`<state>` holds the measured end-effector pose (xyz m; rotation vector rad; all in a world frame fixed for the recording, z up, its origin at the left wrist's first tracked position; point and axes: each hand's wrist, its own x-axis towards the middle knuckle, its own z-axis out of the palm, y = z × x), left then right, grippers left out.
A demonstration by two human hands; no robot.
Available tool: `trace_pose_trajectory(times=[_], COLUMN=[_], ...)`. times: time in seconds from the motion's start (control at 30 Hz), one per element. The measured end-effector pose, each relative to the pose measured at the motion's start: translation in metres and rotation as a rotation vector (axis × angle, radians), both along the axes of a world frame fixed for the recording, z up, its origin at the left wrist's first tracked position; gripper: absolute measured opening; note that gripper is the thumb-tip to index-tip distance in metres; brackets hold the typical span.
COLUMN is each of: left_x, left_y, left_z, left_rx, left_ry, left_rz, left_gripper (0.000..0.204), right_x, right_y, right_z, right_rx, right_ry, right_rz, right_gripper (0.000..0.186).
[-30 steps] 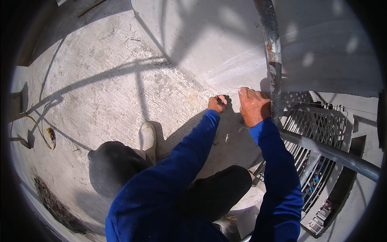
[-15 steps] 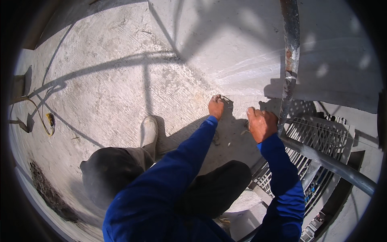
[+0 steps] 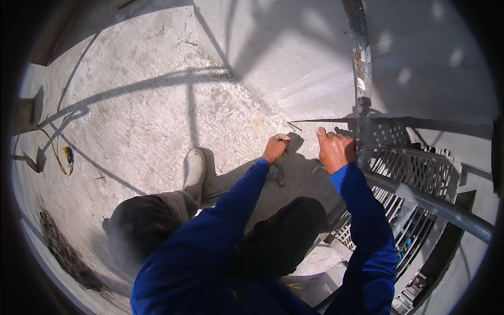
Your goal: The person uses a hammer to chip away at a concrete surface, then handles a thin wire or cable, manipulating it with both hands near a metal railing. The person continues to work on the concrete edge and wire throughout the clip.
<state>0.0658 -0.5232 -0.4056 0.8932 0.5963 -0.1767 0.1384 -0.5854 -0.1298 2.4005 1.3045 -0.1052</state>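
My left hand (image 3: pixel 276 148) is closed in a pinch just above the concrete floor, and what its fingertips hold is too small to make out. A short thin nail-like rod (image 3: pixel 295 126) lies or sticks out just beyond it, by the foot of the pale wall. My right hand (image 3: pixel 336 151) is closed with the thumb raised, close beside the upright metal pipe. A faint thin string (image 3: pixel 310 131) appears to curve from near the rod to the right thumb. Both forearms wear blue sleeves.
The worn upright pipe (image 3: pixel 362 79) meets a slanting pipe (image 3: pixel 430 202) at my right. Beneath them is a metal grating (image 3: pixel 415 170) with openings to a lower level. A smooth pale wall (image 3: pixel 294 68) rises ahead. My boot (image 3: pixel 195 173) and a yellow cord (image 3: pixel 52 142) are at left.
My left hand has drawn back toward me and slightly left, away from the nail-like rod. My right hand has shifted a little left, its thumb now raised.
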Motion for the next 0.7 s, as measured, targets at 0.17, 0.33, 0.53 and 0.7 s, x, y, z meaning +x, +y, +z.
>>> trace_pose_trajectory(times=[0.17, 0.33, 0.53, 0.7], left_x=[-0.011, -0.024, -0.050, -0.052], left_y=[0.030, 0.038, 0.083, 0.098], left_z=[0.134, 0.164, 0.145, 0.174], left_rx=[-0.418, -0.190, -0.039, -0.132], left_ry=[-0.163, -0.198, -0.259, -0.237], left_rz=[0.183, 0.059, 0.036, 0.060], left_gripper=[0.024, 0.025, 0.021, 0.021], right_x=[0.002, 0.003, 0.006, -0.001], right_y=[0.006, 0.008, 0.007, 0.014], right_z=[0.000, -0.001, -0.001, 0.001], right_rx=[0.065, 0.083, 0.117, 0.123], right_ry=[0.090, 0.093, 0.024, -0.024], right_rz=[-0.004, 0.038, -0.024, -0.055], right_gripper=[0.027, 0.026, 0.023, 0.020])
